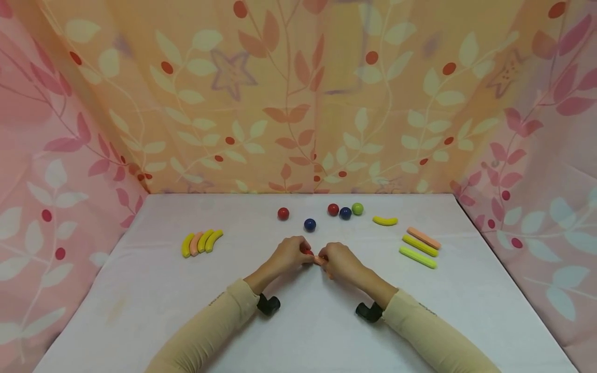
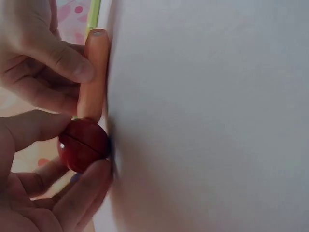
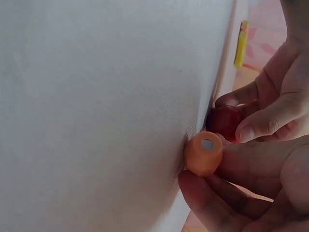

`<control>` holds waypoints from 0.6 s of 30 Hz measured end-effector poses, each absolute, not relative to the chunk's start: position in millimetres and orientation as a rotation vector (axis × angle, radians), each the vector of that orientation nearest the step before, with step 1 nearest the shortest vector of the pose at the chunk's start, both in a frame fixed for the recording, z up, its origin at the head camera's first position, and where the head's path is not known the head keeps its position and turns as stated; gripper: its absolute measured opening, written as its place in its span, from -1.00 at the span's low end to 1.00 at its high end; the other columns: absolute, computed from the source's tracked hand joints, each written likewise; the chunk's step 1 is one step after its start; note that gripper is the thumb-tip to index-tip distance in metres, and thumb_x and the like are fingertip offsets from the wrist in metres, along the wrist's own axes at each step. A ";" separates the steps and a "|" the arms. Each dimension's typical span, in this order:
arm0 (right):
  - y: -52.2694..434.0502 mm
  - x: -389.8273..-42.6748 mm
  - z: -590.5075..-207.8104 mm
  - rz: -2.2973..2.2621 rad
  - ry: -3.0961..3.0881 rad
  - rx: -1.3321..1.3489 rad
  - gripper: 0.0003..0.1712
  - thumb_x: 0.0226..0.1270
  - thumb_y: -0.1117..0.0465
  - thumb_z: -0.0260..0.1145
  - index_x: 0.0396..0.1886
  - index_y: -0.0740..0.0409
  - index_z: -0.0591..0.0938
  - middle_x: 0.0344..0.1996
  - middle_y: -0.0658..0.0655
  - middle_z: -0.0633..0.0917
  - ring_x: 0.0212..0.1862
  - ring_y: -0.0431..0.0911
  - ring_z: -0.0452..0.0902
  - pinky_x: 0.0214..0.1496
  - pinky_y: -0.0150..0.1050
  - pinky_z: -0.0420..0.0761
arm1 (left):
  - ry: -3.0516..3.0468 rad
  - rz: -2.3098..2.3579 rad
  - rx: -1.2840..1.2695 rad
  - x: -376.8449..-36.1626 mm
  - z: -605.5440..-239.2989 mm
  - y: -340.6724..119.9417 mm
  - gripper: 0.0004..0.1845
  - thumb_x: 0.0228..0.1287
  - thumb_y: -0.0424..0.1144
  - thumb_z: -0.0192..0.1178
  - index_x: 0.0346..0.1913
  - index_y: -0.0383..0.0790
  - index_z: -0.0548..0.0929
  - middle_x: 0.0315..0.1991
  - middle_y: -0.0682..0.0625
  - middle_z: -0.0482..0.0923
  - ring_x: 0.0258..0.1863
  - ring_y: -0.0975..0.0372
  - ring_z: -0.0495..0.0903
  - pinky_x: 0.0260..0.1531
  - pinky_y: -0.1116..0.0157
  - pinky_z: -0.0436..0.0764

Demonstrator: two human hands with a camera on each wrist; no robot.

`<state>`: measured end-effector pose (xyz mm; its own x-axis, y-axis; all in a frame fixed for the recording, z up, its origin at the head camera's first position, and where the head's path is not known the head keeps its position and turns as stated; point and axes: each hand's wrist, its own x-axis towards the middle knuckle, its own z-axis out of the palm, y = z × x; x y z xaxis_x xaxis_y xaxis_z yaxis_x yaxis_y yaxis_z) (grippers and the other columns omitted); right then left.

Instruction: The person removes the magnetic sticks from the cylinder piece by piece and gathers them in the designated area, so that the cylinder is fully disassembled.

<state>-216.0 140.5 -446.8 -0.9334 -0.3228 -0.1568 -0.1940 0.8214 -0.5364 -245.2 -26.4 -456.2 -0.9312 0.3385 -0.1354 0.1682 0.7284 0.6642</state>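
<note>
White table enclosed by leaf-patterned pink-orange curtains.

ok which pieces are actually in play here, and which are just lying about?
In play:
- red ball, held by the left hand
- orange stick, held by the right hand, its end against the ball

Lying about:
- four curved pieces, left
- loose balls, far side
- yellow curved piece
- three straight sticks, right
</note>
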 end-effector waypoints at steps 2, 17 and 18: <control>140.5 -215.8 -447.9 -0.747 2.790 -0.431 -0.80 0.31 0.21 0.35 -0.22 0.26 0.76 -0.46 0.07 0.63 -0.47 -0.16 0.46 -0.44 -0.35 0.47 | 2.694 0.986 0.378 -247.3 -455.0 -29.8 -0.76 0.13 -0.19 0.40 -0.22 -0.25 0.65 -0.38 -0.01 0.64 -0.40 0.25 0.52 -0.38 0.38 0.49; 141.5 -215.0 -450.8 -0.703 2.822 -0.437 -0.84 0.24 0.32 0.36 -0.19 0.25 0.75 -0.37 0.09 0.69 -0.38 -0.15 0.49 -0.31 -0.31 0.54 | 2.711 1.031 0.054 -290.7 -449.1 -77.6 -0.67 0.18 -0.19 0.37 -0.03 -0.25 0.65 -0.16 -0.10 0.61 -0.21 0.13 0.53 -0.26 0.33 0.53; 141.0 -214.6 -450.6 -0.708 2.819 -0.436 -0.83 0.25 0.31 0.36 -0.19 0.25 0.75 -0.37 0.09 0.69 -0.38 -0.15 0.49 -0.31 -0.31 0.53 | 2.717 1.043 0.040 -294.9 -448.2 -82.3 -0.67 0.18 -0.19 0.37 -0.03 -0.26 0.64 -0.16 -0.11 0.61 -0.20 0.12 0.53 -0.26 0.33 0.54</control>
<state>-214.6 141.0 -450.6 -0.9361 -0.3300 -0.1218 -0.2333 0.8415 -0.4872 -294.9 -82.3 -448.2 -0.9731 0.1073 -0.2039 -0.0566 0.7464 0.6631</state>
